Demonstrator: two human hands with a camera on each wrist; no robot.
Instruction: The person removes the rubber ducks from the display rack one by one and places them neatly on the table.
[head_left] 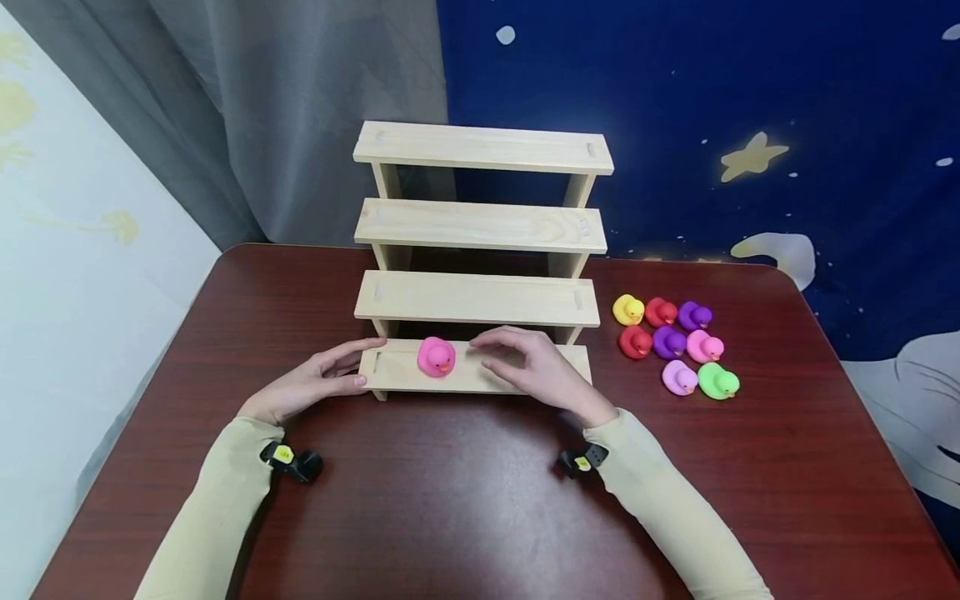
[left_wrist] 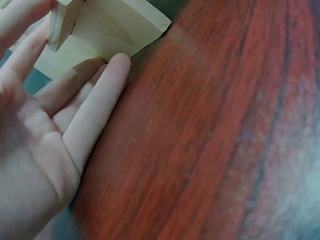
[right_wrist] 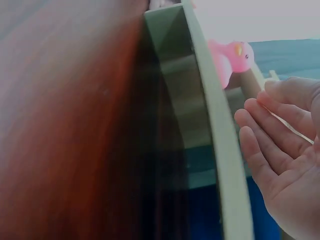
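Note:
A pink rubber duck (head_left: 437,357) sits upright on the lowest board of a wooden tiered display stand (head_left: 480,298). At the left end of that board, my left hand (head_left: 315,381) holds its edges, thumb at the front and index finger toward the back. In the left wrist view, the other fingers (left_wrist: 100,105) extend beside the stand's side panel. My right hand (head_left: 536,367) hovers over the right half of the same board, fingers loosely bent and nothing in them. The right wrist view shows the duck (right_wrist: 235,60) just beyond the right fingertips, with a gap between.
Several small rubber ducks in yellow, red, purple, pink and green, including a green duck (head_left: 718,381), stand grouped right of the stand on the dark wooden table (head_left: 450,500). A grey curtain (head_left: 330,100) and a blue starry cloth (head_left: 660,125) hang behind.

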